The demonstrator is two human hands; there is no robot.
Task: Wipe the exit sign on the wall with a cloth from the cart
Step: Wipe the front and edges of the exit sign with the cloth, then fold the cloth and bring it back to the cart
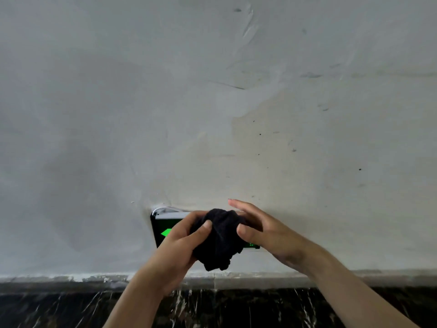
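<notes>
A bunched black cloth (218, 240) hangs in front of the exit sign (162, 229), low on the wall. The sign is a dark panel with a lit green arrow and a white top edge; most of it is hidden behind the cloth and both hands. My left hand (182, 242) grips the cloth's left side, thumb pressed into it. My right hand (257, 230) holds the right side between thumb and fingers, with the fingers stretched out toward the wall. Whether the cloth touches the sign, I cannot tell.
A scuffed, stained white wall (212, 102) fills the view. A pale skirting strip (71, 279) runs along its foot above a dark marble band (59, 308) with white veins. A thin white cable (165, 208) loops at the sign's top left corner.
</notes>
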